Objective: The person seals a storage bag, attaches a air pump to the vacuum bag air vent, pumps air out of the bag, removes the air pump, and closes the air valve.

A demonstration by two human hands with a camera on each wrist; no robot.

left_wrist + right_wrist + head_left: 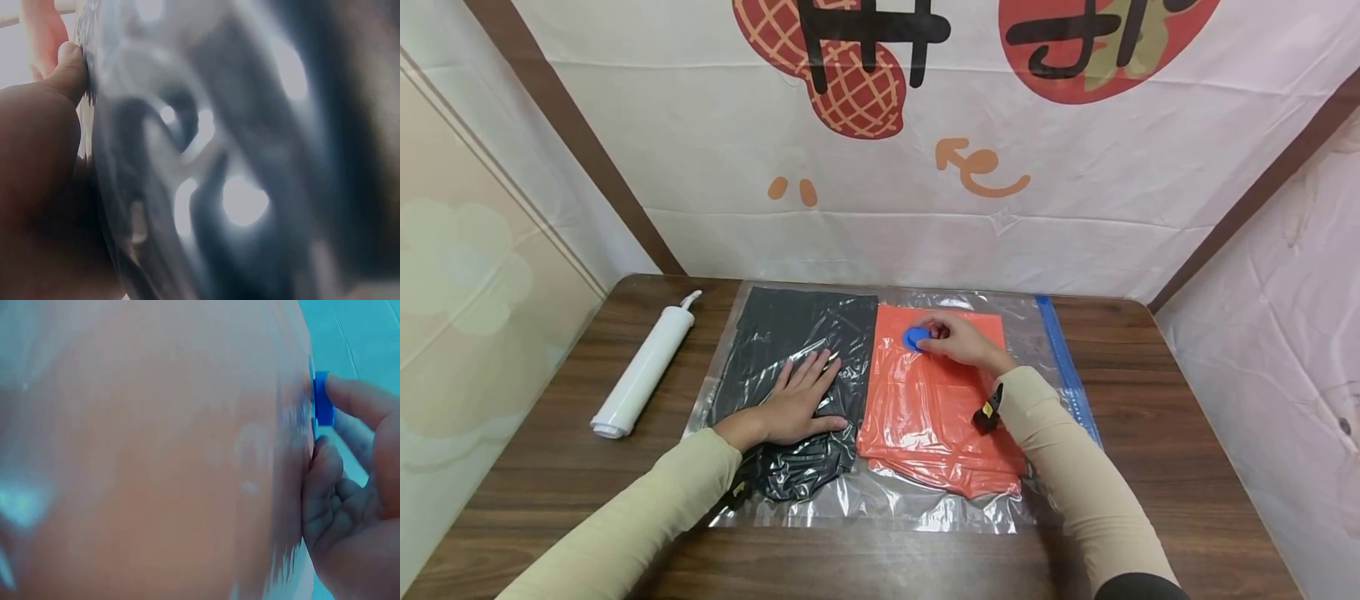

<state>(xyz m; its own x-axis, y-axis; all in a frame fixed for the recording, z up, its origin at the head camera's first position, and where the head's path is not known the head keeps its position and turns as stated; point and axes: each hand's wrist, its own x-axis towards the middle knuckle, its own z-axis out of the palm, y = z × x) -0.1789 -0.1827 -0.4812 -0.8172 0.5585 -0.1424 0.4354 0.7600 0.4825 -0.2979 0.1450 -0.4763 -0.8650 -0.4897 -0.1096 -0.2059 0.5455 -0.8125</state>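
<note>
A clear vacuum storage bag [887,508] lies flat on the table, with folded black clothing [805,321] in its left half and folded orange-red clothing [917,417] in its right half. My left hand [797,404] rests palm down on the bag over the black part, fingers straight and spread. My right hand [958,340] pinches the round blue valve cap [916,337] over the top of the orange part. In the right wrist view, thumb and fingers are around the blue cap [324,399]. The left wrist view shows the left thumb [70,65] beside shiny black plastic.
A white hand pump [643,372] lies at the left on the brown wooden table [1165,467]. The bag's blue zip seal [1063,358] runs along its right side. A printed white cloth [887,167] hangs behind the table's back edge.
</note>
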